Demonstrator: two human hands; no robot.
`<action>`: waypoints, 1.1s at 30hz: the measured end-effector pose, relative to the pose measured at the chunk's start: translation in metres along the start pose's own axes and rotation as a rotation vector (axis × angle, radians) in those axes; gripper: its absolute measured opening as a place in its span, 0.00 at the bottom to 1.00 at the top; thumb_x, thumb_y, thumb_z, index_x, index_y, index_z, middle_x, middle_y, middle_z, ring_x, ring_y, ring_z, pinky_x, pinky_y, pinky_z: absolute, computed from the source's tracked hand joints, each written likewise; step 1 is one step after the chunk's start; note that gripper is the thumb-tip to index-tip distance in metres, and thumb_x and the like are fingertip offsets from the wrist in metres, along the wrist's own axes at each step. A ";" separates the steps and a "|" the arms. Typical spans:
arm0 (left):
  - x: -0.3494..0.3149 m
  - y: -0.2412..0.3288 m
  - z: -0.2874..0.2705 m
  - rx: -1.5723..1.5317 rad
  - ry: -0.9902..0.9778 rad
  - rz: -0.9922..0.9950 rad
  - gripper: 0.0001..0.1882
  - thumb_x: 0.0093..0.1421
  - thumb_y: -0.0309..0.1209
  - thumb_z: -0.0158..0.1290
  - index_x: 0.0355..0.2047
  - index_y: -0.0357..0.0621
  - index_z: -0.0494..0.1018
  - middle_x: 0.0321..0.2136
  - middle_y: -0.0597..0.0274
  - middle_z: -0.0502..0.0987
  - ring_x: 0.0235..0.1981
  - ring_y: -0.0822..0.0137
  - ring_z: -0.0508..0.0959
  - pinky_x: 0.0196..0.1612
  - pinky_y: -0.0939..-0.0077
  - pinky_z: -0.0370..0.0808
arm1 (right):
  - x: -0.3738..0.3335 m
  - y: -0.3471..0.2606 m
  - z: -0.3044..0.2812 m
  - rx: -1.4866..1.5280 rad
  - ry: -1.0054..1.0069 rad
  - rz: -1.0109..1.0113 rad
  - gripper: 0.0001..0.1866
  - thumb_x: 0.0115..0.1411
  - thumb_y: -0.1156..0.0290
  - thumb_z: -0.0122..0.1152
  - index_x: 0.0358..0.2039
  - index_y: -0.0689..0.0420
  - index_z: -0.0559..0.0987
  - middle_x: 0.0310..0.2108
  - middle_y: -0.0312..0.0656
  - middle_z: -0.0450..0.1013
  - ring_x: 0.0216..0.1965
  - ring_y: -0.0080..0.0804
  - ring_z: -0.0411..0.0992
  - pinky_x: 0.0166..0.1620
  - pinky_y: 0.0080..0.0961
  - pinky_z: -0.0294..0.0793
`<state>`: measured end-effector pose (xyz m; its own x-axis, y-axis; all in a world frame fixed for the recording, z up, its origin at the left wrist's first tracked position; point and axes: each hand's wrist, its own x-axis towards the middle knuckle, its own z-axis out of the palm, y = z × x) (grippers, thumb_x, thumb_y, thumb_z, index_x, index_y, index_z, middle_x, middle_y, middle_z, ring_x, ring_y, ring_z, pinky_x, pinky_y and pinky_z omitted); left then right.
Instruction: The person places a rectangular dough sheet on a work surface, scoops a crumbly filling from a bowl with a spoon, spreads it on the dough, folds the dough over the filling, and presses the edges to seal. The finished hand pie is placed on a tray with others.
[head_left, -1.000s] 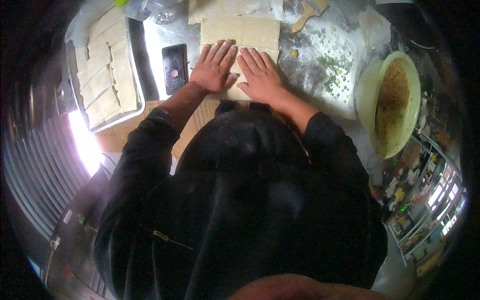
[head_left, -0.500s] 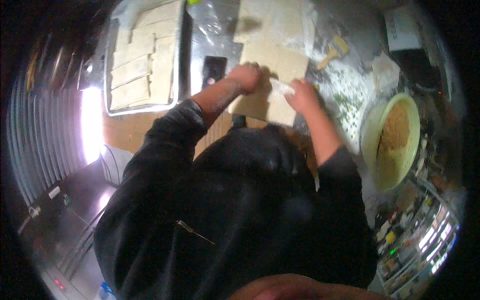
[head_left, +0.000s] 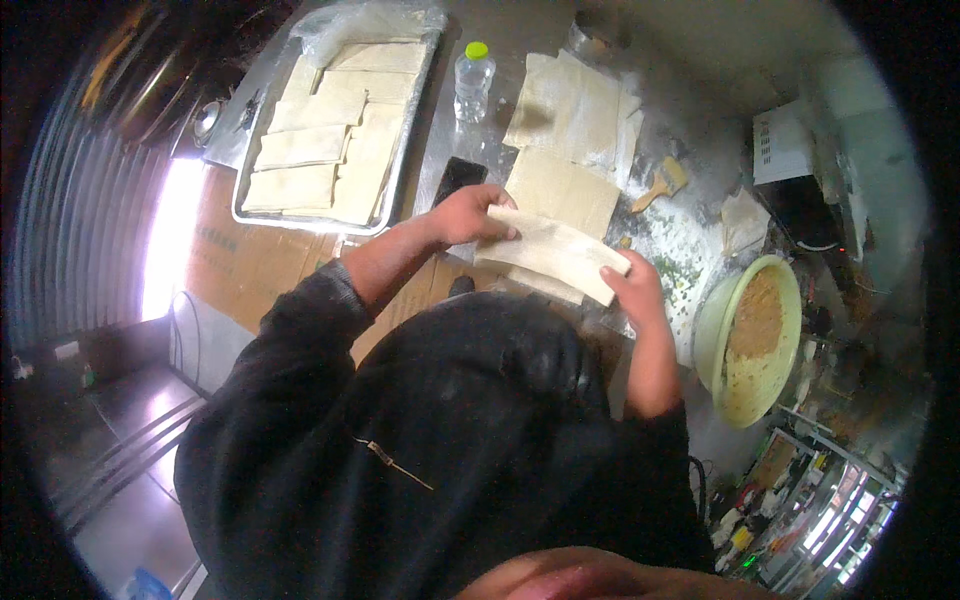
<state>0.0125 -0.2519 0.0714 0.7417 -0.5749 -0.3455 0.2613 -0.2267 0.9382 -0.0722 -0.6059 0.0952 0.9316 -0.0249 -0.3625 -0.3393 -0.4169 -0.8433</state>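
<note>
A folded strip of pale dough (head_left: pixel 550 248) is stretched between my two hands, raised over the table's near edge. My left hand (head_left: pixel 472 216) pinches its left end, thumb on top. At the other end my right hand (head_left: pixel 637 288) grips it between thumb and fingers. Underneath and behind lies a flat square dough sheet (head_left: pixel 568 190), partly hidden by the strip. Farther back, more dough sheets (head_left: pixel 572 108) overlap in a stack. To the left, a metal tray (head_left: pixel 388 212) lined with clear plastic bears several folded dough pieces (head_left: pixel 300 147).
A green-capped plastic bottle (head_left: pixel 474 85) and a dark phone (head_left: pixel 461 180) stand left of the sheets. On the right are a brush (head_left: pixel 662 184), scattered flour with green bits (head_left: pixel 672 262), a crumpled pale sheet (head_left: pixel 745 222) and a pale green bowl (head_left: pixel 712 335) of brownish filling.
Both hands have lifted the dough strip off the sheet and drawn it toward me, spread flat between them. The view has shifted, showing more of the table's far side.
</note>
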 end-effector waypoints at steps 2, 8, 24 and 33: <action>-0.018 0.016 -0.006 -0.480 -0.019 0.015 0.24 0.61 0.32 0.63 0.55 0.42 0.69 0.46 0.54 0.81 0.46 0.59 0.82 0.48 0.68 0.80 | -0.014 -0.011 0.004 0.488 -0.068 0.037 0.26 0.60 0.61 0.64 0.56 0.61 0.74 0.52 0.50 0.76 0.51 0.48 0.76 0.51 0.41 0.77; -0.054 0.018 0.012 -0.909 -0.086 -0.240 0.33 0.63 0.47 0.59 0.64 0.49 0.66 0.62 0.56 0.69 0.62 0.56 0.69 0.56 0.50 0.75 | -0.028 -0.024 0.050 1.074 -0.339 0.240 0.34 0.65 0.53 0.55 0.67 0.57 0.63 0.63 0.49 0.68 0.61 0.56 0.68 0.54 0.62 0.73; -0.070 -0.018 0.064 0.399 -0.068 0.083 0.07 0.64 0.31 0.59 0.39 0.41 0.80 0.30 0.60 0.80 0.30 0.64 0.78 0.37 0.67 0.77 | -0.067 0.022 0.049 0.722 -0.231 0.290 0.19 0.67 0.73 0.57 0.58 0.57 0.70 0.49 0.43 0.75 0.43 0.37 0.76 0.33 0.31 0.80; -0.075 -0.020 0.024 -0.312 0.092 -0.307 0.11 0.64 0.32 0.59 0.45 0.42 0.78 0.27 0.64 0.75 0.27 0.69 0.74 0.32 0.68 0.76 | -0.047 -0.005 0.077 0.632 -0.258 0.274 0.18 0.67 0.71 0.58 0.56 0.56 0.71 0.46 0.40 0.77 0.39 0.31 0.76 0.28 0.25 0.73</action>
<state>-0.0635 -0.2233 0.0787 0.6487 -0.4426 -0.6192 0.6414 -0.1199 0.7577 -0.1245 -0.5322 0.0862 0.7686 0.1937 -0.6097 -0.6387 0.1789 -0.7484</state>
